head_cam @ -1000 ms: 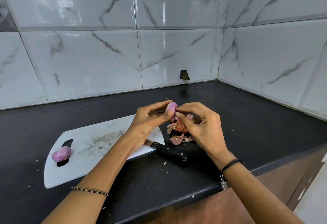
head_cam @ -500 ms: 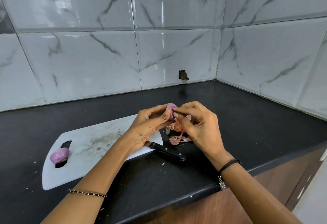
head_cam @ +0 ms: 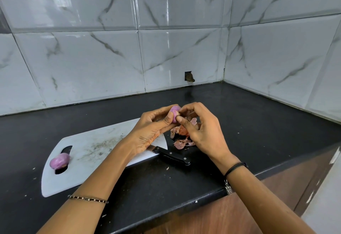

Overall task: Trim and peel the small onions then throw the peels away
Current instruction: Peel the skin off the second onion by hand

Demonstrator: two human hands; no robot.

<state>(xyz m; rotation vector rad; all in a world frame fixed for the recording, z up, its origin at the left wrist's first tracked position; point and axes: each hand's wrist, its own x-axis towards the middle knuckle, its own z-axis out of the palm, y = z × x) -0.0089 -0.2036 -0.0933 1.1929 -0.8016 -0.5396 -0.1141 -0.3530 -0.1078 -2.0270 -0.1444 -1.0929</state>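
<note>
Small onion (head_cam: 174, 114) held above desk (head_cam: 262, 130), over peel pile (head_cam: 181, 142). Left hand (head_cam: 147, 132) grip curled round it; right hand (head_cam: 203, 132) grip pinching its skin. Likely light, firm, slick once bare; papery skin tears, best pinched at a trimmed end

No text, label, brand, number or sign legible anywhere.
</note>
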